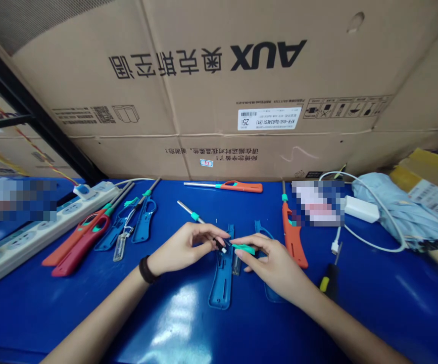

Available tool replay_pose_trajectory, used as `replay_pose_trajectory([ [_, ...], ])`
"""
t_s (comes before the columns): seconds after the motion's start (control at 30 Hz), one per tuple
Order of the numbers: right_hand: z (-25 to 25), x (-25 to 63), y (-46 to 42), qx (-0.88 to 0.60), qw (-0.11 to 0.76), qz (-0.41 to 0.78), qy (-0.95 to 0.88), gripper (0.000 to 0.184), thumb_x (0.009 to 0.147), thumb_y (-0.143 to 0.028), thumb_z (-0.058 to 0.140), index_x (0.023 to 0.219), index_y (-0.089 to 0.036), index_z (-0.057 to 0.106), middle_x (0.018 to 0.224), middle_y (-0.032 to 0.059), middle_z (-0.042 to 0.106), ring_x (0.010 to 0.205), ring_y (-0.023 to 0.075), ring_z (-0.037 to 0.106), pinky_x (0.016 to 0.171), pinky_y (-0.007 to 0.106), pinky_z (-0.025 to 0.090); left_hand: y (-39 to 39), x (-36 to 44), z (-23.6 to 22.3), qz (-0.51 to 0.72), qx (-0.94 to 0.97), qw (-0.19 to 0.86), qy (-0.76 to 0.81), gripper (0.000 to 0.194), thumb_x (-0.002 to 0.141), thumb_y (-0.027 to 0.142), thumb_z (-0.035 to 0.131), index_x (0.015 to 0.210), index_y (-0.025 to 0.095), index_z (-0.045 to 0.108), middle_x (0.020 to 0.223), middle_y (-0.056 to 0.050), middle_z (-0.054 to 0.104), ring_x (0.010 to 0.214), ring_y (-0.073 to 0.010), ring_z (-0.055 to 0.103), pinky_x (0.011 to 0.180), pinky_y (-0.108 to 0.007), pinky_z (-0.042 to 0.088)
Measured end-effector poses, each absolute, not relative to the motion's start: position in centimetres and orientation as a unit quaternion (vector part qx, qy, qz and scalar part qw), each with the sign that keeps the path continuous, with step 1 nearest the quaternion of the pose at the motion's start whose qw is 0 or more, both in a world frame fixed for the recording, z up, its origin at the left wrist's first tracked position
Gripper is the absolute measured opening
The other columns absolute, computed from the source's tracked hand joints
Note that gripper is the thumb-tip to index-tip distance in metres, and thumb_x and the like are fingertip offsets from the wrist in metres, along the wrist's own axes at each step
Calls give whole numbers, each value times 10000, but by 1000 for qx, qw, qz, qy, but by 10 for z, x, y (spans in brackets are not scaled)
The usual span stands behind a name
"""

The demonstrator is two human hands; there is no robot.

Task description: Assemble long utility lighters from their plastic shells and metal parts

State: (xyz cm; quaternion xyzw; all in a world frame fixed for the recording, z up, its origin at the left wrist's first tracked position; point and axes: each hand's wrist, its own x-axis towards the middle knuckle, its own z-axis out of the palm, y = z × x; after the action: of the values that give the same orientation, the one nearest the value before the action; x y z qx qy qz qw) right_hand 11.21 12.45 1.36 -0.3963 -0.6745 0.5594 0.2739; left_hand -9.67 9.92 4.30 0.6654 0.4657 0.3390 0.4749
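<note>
Nearest, the left hand [183,247], a black wristband [146,269] on its wrist, grips a steel lighter rod [186,208] in its fingers [211,233]. The rod slants toward the far left past a teal collar [195,216], and a small black-and-white end pokes out beside the fingertips. The right hand [274,263] pinches a small teal plastic piece [244,247], which nearly meets the left fingertips. Under the hands, a blue lighter shell [222,275] lies on the blue table [52,318] with a small clear insert [236,265] just beside it, and a second blue shell [260,231] lies partly hidden beneath the right hand. To the right are a yellow-and-black screwdriver [330,278] and an orange lighter [292,237]. To the left, red and orange lighters [78,242] and blue lighter parts [143,217] lie beside a white power strip [14,253]. Farther off are another orange lighter [234,187], a white charger [360,208], and a large cardboard AUX box [203,91] standing along the table's far edge.
</note>
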Motion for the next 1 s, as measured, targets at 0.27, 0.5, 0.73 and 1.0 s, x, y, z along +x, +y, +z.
replay_pose_trajectory([
  [0.27,18,111,129,-404,272,639,-596,363,699,-402,713,970,-163,694,790,32,648,698,153,641,698,306,569,96,-88,40,328,704,416,472,268,807,211,539,1045,150,644,739,-19,622,688,-121,575,690,-230,462],
  [0.5,29,114,131,-395,276,742,-467,396,716,-346,723,1078,-196,670,834,21,669,792,124,660,834,279,545,101,-92,40,350,645,462,498,245,840,288,536,999,154,666,838,-53,675,767,-150,613,695,-249,483],
  [0.73,28,115,130,-373,289,746,-469,416,652,-296,781,1038,-190,670,894,32,701,895,172,675,899,330,523,98,-92,44,347,662,430,507,269,755,294,666,983,151,660,913,-64,654,814,-154,606,766,-266,483],
  [1.0,29,114,133,-370,303,737,-477,307,678,-350,755,900,-147,695,808,37,707,811,158,692,820,294,560,91,-94,44,249,734,246,582,212,821,363,573,916,209,684,649,15,582,556,-100,520,533,-197,394],
])
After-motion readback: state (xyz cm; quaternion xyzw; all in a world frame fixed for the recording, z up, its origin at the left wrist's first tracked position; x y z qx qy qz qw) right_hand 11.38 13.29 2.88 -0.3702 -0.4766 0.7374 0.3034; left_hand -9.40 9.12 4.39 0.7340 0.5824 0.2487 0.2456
